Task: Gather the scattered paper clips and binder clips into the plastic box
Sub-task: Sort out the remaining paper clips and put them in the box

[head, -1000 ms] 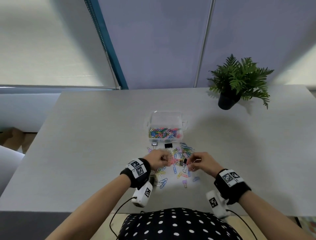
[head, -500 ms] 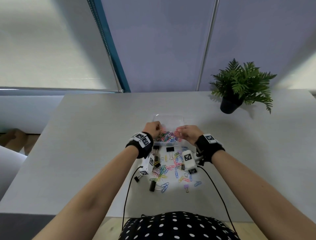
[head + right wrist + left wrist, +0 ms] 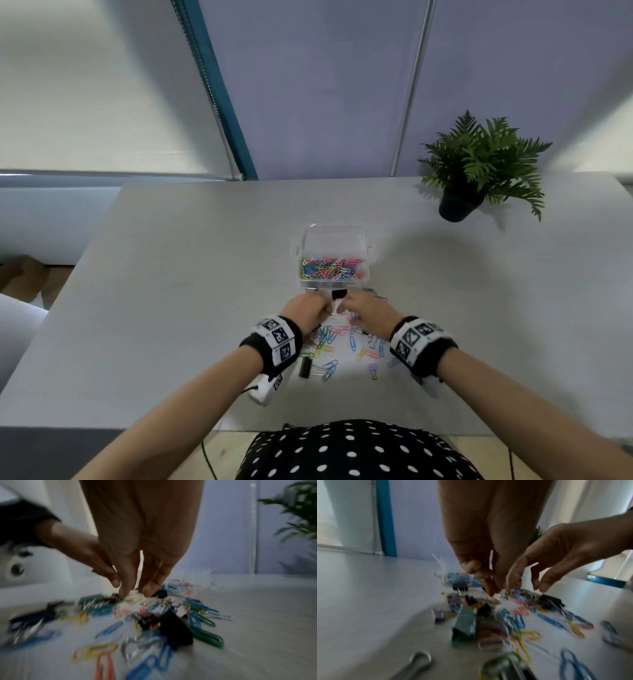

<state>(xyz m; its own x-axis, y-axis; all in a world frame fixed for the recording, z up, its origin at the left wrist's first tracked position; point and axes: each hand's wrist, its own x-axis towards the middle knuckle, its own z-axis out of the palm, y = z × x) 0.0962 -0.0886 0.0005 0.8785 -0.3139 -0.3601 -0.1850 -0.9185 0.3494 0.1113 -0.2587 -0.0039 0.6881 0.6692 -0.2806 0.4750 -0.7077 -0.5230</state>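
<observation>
Fingers [image 3: 489, 588] of the left hand [image 3: 305, 310] drawn together, tips pointing down into the far edge of the scatter — looks like a pinch forming on a small clip, but blur hides whether anything is caught; cannot tell. Fingers [image 3: 126, 586] of the right hand [image 3: 364, 317] likewise bunched and lowered onto a pale tangle of clips, thumb opposite; grip not confirmed either.

Both hands meet just short of the plastic box [image 3: 334, 236], almost touching each other. Likely reason: working the pile from its box-side edge keeps each carry short.

Box sits at mid-desk, lid off or tipped back, its floor already covered with coloured paper clips [image 3: 330, 269]. Placed directly beyond the pile, open side up, so both hands can drop in from the near wall.

Loose paper clips [image 3: 329, 337] remain spread on the desk [image 3: 171, 274] between the 2 wrists, mixed colours. Black binder clip [image 3: 305, 368] lies nearest the body, another black binder clip [image 3: 339, 293] right against the box front.

Potted plant [image 3: 479, 171] far right, well apart — no part in this.

Judgement: task partly done; a good share is boxed, the binder clips mostly still out.
</observation>
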